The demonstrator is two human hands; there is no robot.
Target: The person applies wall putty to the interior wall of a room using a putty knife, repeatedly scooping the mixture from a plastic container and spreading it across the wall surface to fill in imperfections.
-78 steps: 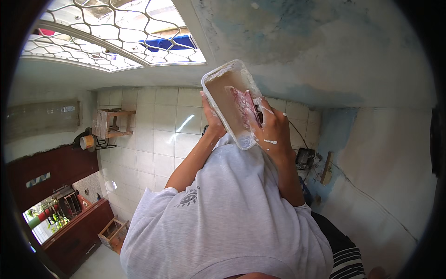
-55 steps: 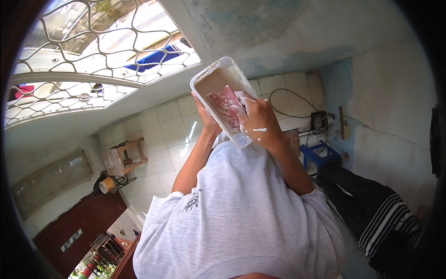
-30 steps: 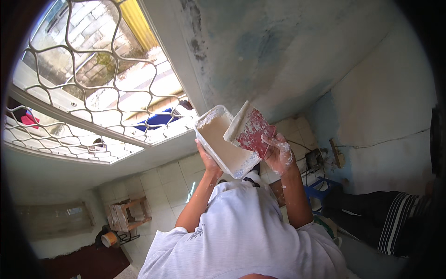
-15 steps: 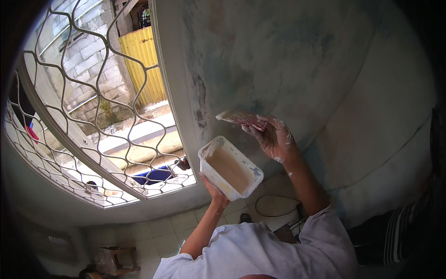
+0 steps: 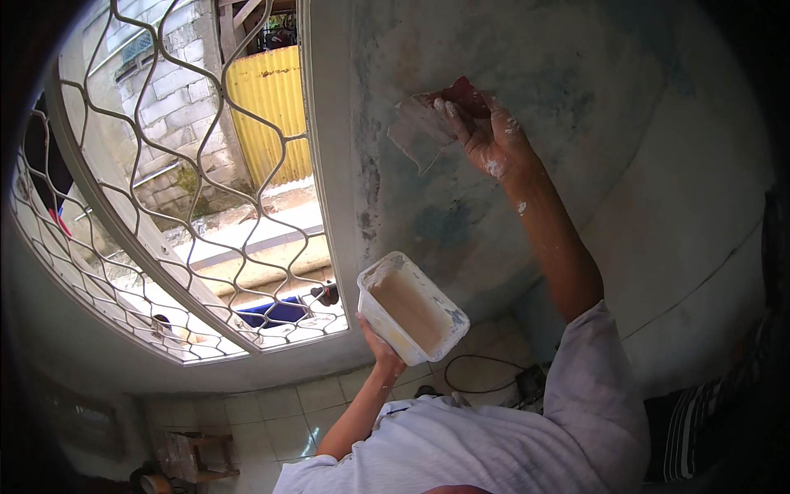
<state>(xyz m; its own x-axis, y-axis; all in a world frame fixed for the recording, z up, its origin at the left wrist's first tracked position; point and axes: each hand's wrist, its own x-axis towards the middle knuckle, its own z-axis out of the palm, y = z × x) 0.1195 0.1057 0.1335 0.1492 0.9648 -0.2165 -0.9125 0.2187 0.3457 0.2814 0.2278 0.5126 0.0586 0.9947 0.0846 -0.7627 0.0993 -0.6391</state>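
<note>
My left hand (image 5: pixel 382 346) is closed around the side of a white plastic tub (image 5: pixel 385 328), tilted and smeared, with a beige paste (image 5: pixel 409 309) inside. Up at the wall (image 5: pixel 568 123), my right hand (image 5: pixel 491 146) grips a dark red putty spreader (image 5: pixel 466 97) between thumb and fingers. The spreader's edge lies against the wall or very close to it. Just left of it, a pale wet-looking patch of putty (image 5: pixel 415 136) shows on the patchy grey-blue surface. White paste sticks to my right palm and wrist.
To the left is a window with a curving metal grille (image 5: pixel 224 185); a yellow corrugated sheet (image 5: pixel 267 111) stands outside. A wooden stool (image 5: pixel 197 454) is on the tiled floor (image 5: pixel 280 403) at lower left. A dark cable (image 5: pixel 481 356) loops below the tub. Striped dark cloth (image 5: pixel 681 440) hangs at lower right.
My right hand has moved up along the wall with the spreader, and a pale patch now shows beside it. The tub in my left hand sits slightly lower in view.
</note>
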